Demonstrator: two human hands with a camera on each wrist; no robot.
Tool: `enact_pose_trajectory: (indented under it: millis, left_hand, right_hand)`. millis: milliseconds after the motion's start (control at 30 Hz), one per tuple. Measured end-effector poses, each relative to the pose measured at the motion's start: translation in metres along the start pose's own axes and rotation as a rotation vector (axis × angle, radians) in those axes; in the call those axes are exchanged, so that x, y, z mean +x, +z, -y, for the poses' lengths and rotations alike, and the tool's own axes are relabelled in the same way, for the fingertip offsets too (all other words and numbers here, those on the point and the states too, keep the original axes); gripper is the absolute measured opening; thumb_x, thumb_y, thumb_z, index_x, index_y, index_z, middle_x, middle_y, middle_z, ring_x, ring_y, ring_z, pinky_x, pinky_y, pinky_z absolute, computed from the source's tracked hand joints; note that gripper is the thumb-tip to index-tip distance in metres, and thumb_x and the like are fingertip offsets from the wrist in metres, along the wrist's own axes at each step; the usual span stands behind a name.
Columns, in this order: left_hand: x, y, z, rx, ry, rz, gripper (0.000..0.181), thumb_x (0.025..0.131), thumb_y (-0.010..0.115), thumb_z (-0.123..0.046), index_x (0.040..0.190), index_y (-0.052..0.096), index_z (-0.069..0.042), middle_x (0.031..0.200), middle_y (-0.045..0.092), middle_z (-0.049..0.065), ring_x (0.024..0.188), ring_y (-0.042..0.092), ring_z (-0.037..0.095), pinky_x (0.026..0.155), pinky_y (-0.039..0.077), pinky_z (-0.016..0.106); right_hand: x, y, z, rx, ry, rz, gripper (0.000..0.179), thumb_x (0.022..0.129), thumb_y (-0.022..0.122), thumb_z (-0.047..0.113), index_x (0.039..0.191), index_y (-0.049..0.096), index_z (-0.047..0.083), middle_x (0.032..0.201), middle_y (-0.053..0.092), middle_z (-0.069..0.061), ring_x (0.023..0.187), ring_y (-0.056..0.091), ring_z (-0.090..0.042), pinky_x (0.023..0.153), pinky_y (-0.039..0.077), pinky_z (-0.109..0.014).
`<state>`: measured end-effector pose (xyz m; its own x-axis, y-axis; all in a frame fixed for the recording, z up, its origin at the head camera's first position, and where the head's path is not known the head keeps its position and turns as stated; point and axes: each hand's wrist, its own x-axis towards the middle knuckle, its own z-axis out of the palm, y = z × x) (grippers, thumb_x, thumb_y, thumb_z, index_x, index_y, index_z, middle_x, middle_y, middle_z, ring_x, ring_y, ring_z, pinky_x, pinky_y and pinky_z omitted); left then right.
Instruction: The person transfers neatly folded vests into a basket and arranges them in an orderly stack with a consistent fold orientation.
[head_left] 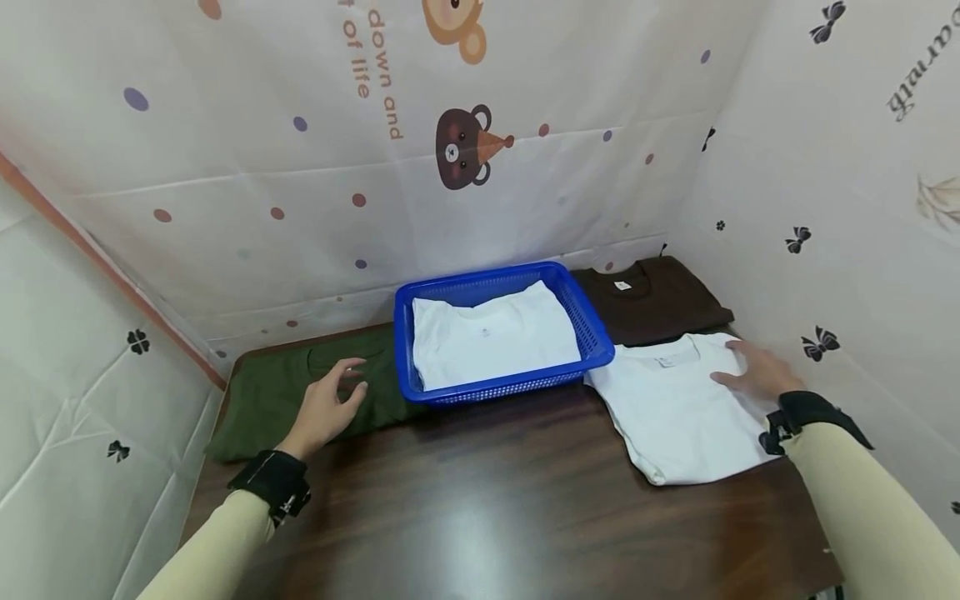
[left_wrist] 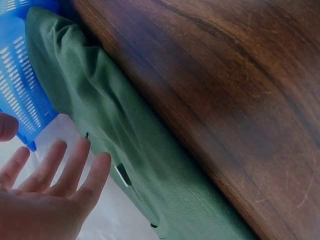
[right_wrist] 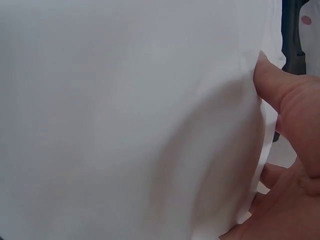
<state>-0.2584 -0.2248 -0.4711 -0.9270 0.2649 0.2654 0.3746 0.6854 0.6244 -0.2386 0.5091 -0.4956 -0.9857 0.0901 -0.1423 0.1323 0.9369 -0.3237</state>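
At the right, a folded white T-shirt (head_left: 675, 421) lies on the table with its neckline toward the back wall. My right hand (head_left: 761, 371) grips its right edge; in the right wrist view the thumb (right_wrist: 275, 80) is on the white fabric (right_wrist: 110, 110) and the fingers reach behind the edge. My left hand (head_left: 326, 408) hovers over a folded dark green shirt (head_left: 255, 404), holding nothing, fingers spread and slightly bent. Between the hands stands a blue plastic basket (head_left: 402, 350), with another folded white T-shirt (head_left: 495, 346) inside.
A folded dark brown shirt (head_left: 667, 296) lies at the back right, behind the white T-shirt. The basket stands partly against the green shirt's right end. Printed white cloth walls (head_left: 300, 167) enclose the wooden table (head_left: 480, 500) at the back and both sides.
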Motion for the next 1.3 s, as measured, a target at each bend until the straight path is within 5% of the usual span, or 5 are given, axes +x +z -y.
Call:
enact_pose_trajectory:
  millis: [533,800,1300]
  left_hand:
    - [0.002,0.003,-0.006,-0.061,-0.002,0.053,0.031,0.103,0.061,-0.009,0.132,0.062,-0.002,0.106,0.076,0.016,0.090,0.074,0.027,0.080,0.059,0.047]
    - [-0.002,0.008,-0.012,-0.123,-0.022,0.087,0.031,0.103,0.060,-0.009,0.133,0.061,0.000,0.102,0.076,0.016,0.079,0.074,0.028,0.067,0.060,0.032]
    - [-0.019,0.022,-0.025,-0.303,-0.194,0.188,0.031,0.105,0.057,-0.008,0.136,0.059,-0.003,0.108,0.073,0.021,0.080,0.073,0.033,0.058,0.061,0.037]
  right_hand:
    - [-0.015,-0.003,0.005,0.025,-0.004,0.027,0.109,0.088,0.075,0.059,0.154,0.023,-0.010,0.151,0.024,-0.047,0.134,0.025,-0.068,0.104,0.027,-0.079]
    - [-0.023,-0.010,-0.005,0.108,0.029,-0.082,0.108,0.096,0.061,0.063,0.152,0.019,-0.018,0.148,0.026,-0.049,0.132,0.026,-0.068,0.104,0.026,-0.078]
    - [-0.033,-0.023,0.009,0.119,0.068,0.085,0.088,0.104,0.050,0.057,0.149,0.030,-0.016,0.148,0.025,-0.048,0.132,0.027,-0.067,0.102,0.032,-0.078]
